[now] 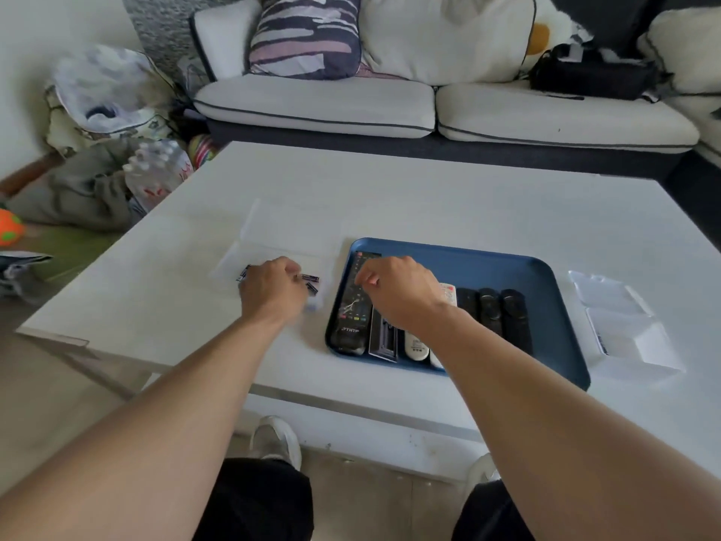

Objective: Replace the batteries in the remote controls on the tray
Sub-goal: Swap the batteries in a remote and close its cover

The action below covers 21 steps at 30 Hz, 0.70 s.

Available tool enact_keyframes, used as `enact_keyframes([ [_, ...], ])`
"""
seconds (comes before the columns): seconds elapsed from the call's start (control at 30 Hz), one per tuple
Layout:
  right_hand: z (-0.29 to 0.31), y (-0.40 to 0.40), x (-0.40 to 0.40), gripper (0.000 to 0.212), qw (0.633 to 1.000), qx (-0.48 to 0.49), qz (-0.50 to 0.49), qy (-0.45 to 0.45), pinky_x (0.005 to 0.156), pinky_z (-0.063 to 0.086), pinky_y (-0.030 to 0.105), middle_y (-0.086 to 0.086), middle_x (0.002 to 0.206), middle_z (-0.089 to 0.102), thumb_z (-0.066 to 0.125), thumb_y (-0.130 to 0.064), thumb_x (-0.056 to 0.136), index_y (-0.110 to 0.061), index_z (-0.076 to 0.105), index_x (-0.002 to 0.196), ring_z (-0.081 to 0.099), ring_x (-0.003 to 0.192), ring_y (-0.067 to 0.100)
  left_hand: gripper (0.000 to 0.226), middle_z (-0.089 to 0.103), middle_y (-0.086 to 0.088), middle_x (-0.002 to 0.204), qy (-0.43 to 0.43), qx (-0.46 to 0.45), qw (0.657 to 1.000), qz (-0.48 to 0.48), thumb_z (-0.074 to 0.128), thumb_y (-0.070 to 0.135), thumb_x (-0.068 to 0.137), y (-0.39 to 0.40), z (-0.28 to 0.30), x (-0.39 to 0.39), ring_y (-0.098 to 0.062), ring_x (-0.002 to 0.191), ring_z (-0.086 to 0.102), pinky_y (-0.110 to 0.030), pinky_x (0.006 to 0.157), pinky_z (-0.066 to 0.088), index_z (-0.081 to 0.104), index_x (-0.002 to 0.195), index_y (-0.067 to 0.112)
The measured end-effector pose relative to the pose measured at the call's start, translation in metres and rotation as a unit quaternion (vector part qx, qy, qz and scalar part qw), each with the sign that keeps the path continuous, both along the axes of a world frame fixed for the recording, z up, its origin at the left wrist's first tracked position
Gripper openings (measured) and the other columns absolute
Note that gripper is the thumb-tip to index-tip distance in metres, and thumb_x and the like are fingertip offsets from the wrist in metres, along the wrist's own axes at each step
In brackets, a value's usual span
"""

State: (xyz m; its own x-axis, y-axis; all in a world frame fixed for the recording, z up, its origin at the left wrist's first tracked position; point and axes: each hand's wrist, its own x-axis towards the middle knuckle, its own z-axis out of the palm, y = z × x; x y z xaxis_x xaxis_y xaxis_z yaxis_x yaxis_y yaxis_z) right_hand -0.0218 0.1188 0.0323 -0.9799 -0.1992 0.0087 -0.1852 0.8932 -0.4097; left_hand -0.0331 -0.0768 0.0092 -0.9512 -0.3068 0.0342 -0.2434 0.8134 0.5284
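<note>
left hand (273, 285): your curled fingers face away, so their tips and anything they hold stay hidden.
batteries (310, 283): too blurred to count.
right hand (398, 290): covers part of the long black remote (349, 310).
white remotes (415, 345): mostly under your forearm.

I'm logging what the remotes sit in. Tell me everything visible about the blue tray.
The blue tray is a shallow rectangle with rounded corners and a low raised rim, plastic by its look. It lies flat on the white table, near the front edge. Remote controls lie side by side in its near half, black and white ones; its far half is bare. The right hand is over its left part, hiding some of it.
</note>
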Motion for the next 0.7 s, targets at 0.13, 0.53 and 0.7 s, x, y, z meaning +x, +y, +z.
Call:
enact_keyframes([
  [0.13,-0.003,-0.025,-0.008,0.028,0.999,-0.025,0.025,0.009,0.083,0.051,0.033,-0.008,0.117,0.07,0.052,-0.02,0.099,-0.032,0.07,0.117,0.063,0.11,0.018,0.027,0.072,0.0,0.117,-0.053,-0.037,0.998,-0.028,0.053,0.021,0.092,-0.014,-0.001,-0.001,-0.024,0.116,0.061,-0.031,0.103,0.036,0.067,0.114,0.025],
  [0.53,-0.015,-0.087,-0.022,0.039,0.992,0.103,0.062,0.043,0.102,0.038,0.032,0.002,0.119,0.062,0.064,-0.015,0.091,-0.039,0.068,0.12,0.055,0.116,0.018,0.038,0.072,-0.001,0.109,-0.088,-0.005,0.995,-0.043,0.052,0.007,0.087,-0.052,-0.005,0.005,-0.026,0.103,0.066,-0.035,0.087,0.054,0.067,0.115,0.026],
  [0.7,-0.013,-0.109,-0.023,0.029,0.972,0.218,0.064,0.065,0.096,0.034,0.035,-0.004,0.104,0.068,0.062,-0.018,0.09,-0.032,0.067,0.115,0.048,0.118,0.017,0.044,0.07,0.0,0.114,-0.094,0.006,0.994,-0.046,0.054,-0.005,0.085,-0.059,-0.008,0.004,-0.024,0.109,0.064,-0.034,0.091,0.053,0.067,0.118,0.02],
])
